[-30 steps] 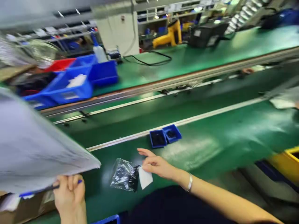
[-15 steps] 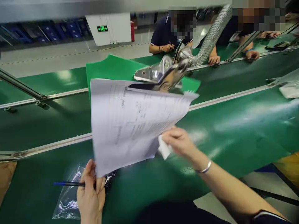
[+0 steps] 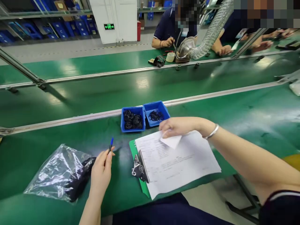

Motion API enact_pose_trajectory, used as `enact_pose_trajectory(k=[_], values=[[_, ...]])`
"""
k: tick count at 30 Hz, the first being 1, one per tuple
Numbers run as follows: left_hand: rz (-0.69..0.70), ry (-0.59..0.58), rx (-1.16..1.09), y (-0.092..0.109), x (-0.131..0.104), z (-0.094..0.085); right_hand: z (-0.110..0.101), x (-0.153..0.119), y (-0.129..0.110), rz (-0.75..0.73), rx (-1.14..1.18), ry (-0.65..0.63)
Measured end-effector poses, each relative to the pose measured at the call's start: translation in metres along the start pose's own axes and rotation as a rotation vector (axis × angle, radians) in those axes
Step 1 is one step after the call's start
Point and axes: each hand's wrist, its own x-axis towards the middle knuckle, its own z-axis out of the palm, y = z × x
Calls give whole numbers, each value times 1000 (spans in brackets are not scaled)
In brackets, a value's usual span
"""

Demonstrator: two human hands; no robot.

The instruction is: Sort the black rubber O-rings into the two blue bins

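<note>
My left hand [image 3: 102, 165] is closed around a pen [image 3: 111, 145], its blue end pointing up. Right of it a green clipboard [image 3: 144, 188] lies on the bench, with printed sheets [image 3: 180, 168] under its metal clip [image 3: 140, 167]. Over the upper part of the sheets, my right hand [image 3: 172, 126] pinches a small white piece of paper [image 3: 172, 141]. A clear plastic bag [image 3: 56, 172] with dark contents lies left of my left hand.
Two blue bins [image 3: 133, 129] with black coiled cables stand behind the clipboard. Metal rails [image 3: 93, 116] cross the green bench [image 3: 122, 200]. Across it, people work near a flexible duct [image 3: 213, 31] and a tape roll [image 3: 170, 57].
The clipboard and sheets, held up before, now lie flat on the bench, and the bins show. My left hand has moved off the sheets with the pen. My right hand has risen slightly.
</note>
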Motion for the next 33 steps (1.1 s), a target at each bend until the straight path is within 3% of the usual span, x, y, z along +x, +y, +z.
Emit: enact_pose_trajectory(k=[4,8,13,18,20,23,27,33], values=[[208,107,353,-27,-15,2,15,-37,8,43,2,371],[304,162,544,-39,-22,10,37,-81,47,244,189,629],[393,278,542,-12,-38,26,60,-88,102,363,212,830],[250,106,437,14,-78,53,74,-98,118,472,30,1030],[225,102,433,15,-87,64,88,-109,118,494,-47,1061],[196,102,383,15,-89,78,117,-121,116,493,-124,1004],[120,95,246,14,-82,80,147,-123,114,502,-173,964],[-103,58,-91,11,-76,71,147,-118,109,443,-100,856]])
